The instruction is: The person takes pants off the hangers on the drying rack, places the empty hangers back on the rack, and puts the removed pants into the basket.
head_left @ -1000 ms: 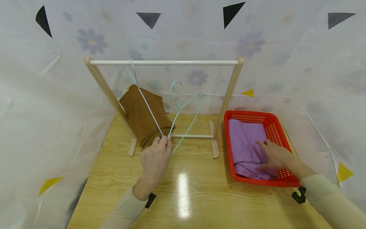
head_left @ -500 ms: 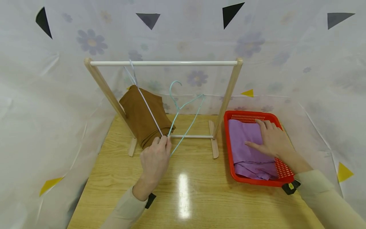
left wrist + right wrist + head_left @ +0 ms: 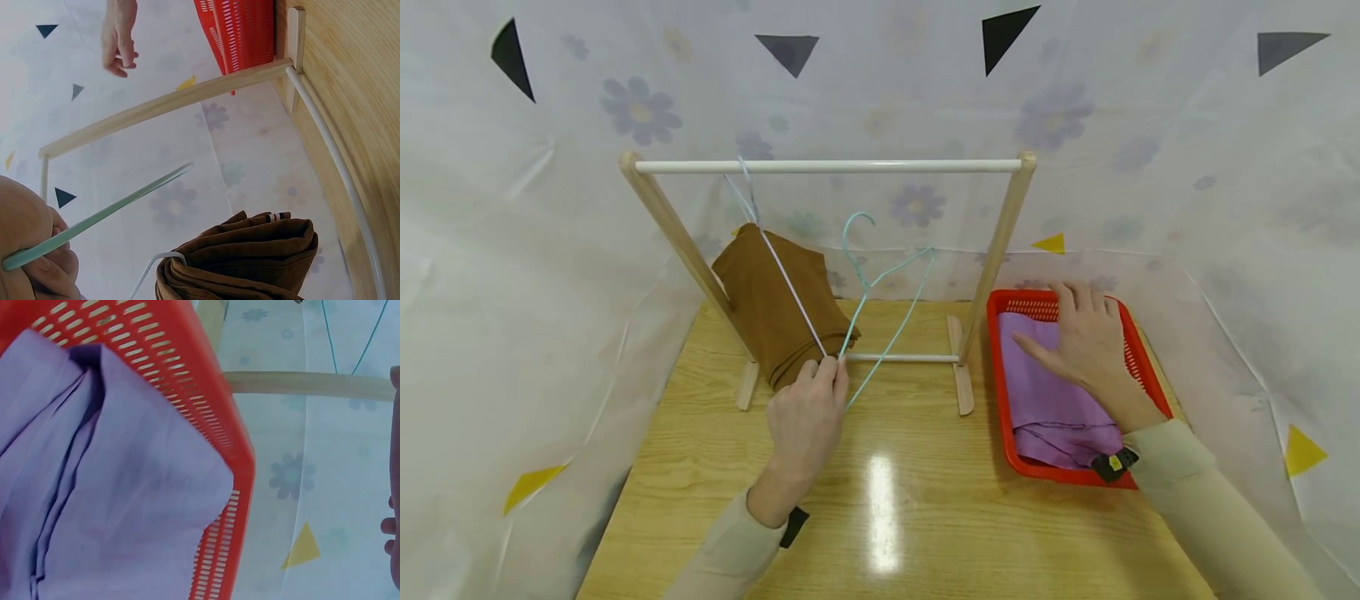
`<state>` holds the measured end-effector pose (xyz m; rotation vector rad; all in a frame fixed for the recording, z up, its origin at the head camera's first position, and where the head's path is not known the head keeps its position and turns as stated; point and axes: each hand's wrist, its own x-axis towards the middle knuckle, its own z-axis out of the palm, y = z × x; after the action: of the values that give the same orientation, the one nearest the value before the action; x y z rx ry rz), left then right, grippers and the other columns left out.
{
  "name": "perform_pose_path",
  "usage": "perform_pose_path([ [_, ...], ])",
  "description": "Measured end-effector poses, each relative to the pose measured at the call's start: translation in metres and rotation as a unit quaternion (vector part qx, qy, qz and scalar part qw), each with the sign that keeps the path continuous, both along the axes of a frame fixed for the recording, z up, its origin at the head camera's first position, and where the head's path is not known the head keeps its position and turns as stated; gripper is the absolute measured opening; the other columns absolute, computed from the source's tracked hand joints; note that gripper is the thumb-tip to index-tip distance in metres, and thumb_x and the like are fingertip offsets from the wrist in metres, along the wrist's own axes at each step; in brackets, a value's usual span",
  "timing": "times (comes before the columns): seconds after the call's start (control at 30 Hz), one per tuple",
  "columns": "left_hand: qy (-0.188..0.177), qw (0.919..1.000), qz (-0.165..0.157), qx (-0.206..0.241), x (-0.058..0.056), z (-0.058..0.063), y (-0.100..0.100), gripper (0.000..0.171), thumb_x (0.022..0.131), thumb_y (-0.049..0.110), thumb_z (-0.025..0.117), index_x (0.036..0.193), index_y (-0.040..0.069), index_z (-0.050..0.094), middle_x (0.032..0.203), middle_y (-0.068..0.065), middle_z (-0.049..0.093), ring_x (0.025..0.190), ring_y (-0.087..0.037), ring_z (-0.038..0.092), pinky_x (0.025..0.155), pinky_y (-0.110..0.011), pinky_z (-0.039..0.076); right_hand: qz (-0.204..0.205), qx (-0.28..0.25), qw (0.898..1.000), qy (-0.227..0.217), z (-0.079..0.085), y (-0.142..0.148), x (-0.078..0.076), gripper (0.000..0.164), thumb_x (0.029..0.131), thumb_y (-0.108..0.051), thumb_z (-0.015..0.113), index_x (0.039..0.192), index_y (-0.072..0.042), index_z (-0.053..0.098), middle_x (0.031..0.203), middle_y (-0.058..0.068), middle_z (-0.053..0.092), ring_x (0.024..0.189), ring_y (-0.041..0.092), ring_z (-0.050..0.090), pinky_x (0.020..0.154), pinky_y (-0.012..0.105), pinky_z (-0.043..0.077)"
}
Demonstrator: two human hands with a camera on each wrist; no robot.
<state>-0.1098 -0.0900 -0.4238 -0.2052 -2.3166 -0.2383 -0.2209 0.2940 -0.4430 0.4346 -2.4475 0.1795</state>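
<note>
My left hand (image 3: 807, 408) grips a teal wire hanger (image 3: 887, 337) by one side, its hook upward in front of the rack (image 3: 880, 167). From the rack's top bar hangs a lilac hanger (image 3: 790, 287) bearing folded brown cloth (image 3: 250, 256), perhaps trousers. The lilac hanger's lower end meets my left fingers in the head view; whether they hold it too I cannot tell. On the right, my right hand (image 3: 1086, 342) is spread above the folded purple cloth (image 3: 150, 450) in the red basket (image 3: 1007, 433). It holds nothing and hides part of the cloth.
The rack's wooden post (image 3: 1000, 242) and foot (image 3: 961, 392) stand between the hands, left of the basket. A wooden table (image 3: 925, 517) lies beneath everything. Behind it hangs a white flowered sheet (image 3: 1150, 200) with black and yellow triangles.
My right hand has lifted off the purple cloth and moved up and to the left, fingers spread. My left hand and the teal hanger have stayed nearly still.
</note>
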Motion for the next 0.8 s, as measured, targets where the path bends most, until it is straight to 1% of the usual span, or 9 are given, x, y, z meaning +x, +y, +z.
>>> perform_pose_path([
  [0.07, 0.001, 1.0000, 0.000, 0.003, 0.000, 0.000, 0.000, 0.038, 0.096, 0.023, 0.058, 0.063, 0.012, 0.045, 0.051, 0.002, 0.038, 0.038, -0.005, 0.015, 0.038, -0.018, 0.011, 0.003, 0.001, 1.000, 0.020, 0.002, -0.007, -0.004, 0.090, 0.072, -0.078, 0.050, 0.129, -0.007, 0.050, 0.120, 0.020, 0.054, 0.100, 0.042, 0.052, 0.079, 0.053, 0.038],
  [0.17, 0.004, 1.0000, 0.000, 0.003, 0.000, 0.000, 0.000, 0.038, 0.096, 0.023, 0.058, 0.062, 0.012, 0.045, 0.051, 0.002, 0.038, 0.038, -0.005, 0.015, 0.037, -0.018, 0.011, 0.004, -0.004, 0.999, 0.043, 0.004, -0.017, -0.010, 0.087, 0.075, -0.075, 0.048, 0.125, -0.003, 0.052, 0.118, 0.022, 0.056, 0.102, 0.043, 0.053, 0.083, 0.056, 0.040],
  [0.37, 0.012, 0.9999, 0.000, 0.002, -0.001, 0.000, 0.000, 0.037, 0.095, 0.022, 0.060, 0.062, 0.012, 0.045, 0.051, 0.002, 0.037, 0.038, -0.004, 0.014, 0.037, -0.018, 0.011, -0.006, -0.016, 0.997, 0.070, 0.009, -0.035, -0.024, 0.082, 0.084, -0.072, 0.044, 0.122, 0.001, 0.051, 0.116, 0.024, 0.056, 0.103, 0.043, 0.052, 0.083, 0.056, 0.040],
  [0.47, 0.012, 0.9999, 0.001, 0.001, -0.001, 0.000, 0.000, 0.036, 0.095, 0.022, 0.060, 0.063, 0.012, 0.046, 0.051, 0.002, 0.038, 0.038, -0.004, 0.015, 0.037, -0.018, 0.012, -0.012, -0.009, 0.997, 0.081, 0.012, -0.043, -0.031, 0.078, 0.086, -0.068, 0.045, 0.120, 0.001, 0.050, 0.114, 0.024, 0.055, 0.102, 0.043, 0.051, 0.081, 0.054, 0.038],
  [0.57, 0.012, 0.9999, -0.001, -0.002, -0.001, 0.000, 0.001, 0.035, 0.095, 0.022, 0.060, 0.064, 0.012, 0.048, 0.051, 0.002, 0.038, 0.038, -0.004, 0.015, 0.037, -0.018, 0.012, -0.015, -0.004, 0.995, 0.096, 0.014, -0.050, -0.036, 0.073, 0.086, -0.065, 0.048, 0.118, 0.001, 0.050, 0.111, 0.023, 0.055, 0.098, 0.042, 0.051, 0.078, 0.053, 0.037],
  [0.73, 0.013, 0.9999, -0.003, 0.001, -0.001, 0.000, 0.003, 0.034, 0.094, 0.022, 0.062, 0.064, 0.012, 0.048, 0.051, 0.002, 0.036, 0.037, -0.004, 0.014, 0.037, -0.018, 0.012, -0.022, 0.001, 0.992, 0.127, 0.015, -0.061, -0.045, 0.068, 0.085, -0.060, 0.053, 0.113, 0.001, 0.052, 0.104, 0.023, 0.056, 0.092, 0.042, 0.051, 0.076, 0.052, 0.038],
  [0.8, 0.011, 0.9999, -0.002, 0.001, 0.000, 0.000, 0.003, 0.034, 0.094, 0.022, 0.062, 0.064, 0.013, 0.048, 0.051, 0.002, 0.036, 0.038, -0.004, 0.014, 0.037, -0.018, 0.012, -0.026, 0.004, 0.990, 0.139, 0.015, -0.064, -0.049, 0.067, 0.086, -0.060, 0.053, 0.112, 0.002, 0.053, 0.101, 0.023, 0.056, 0.090, 0.041, 0.051, 0.075, 0.051, 0.038],
])
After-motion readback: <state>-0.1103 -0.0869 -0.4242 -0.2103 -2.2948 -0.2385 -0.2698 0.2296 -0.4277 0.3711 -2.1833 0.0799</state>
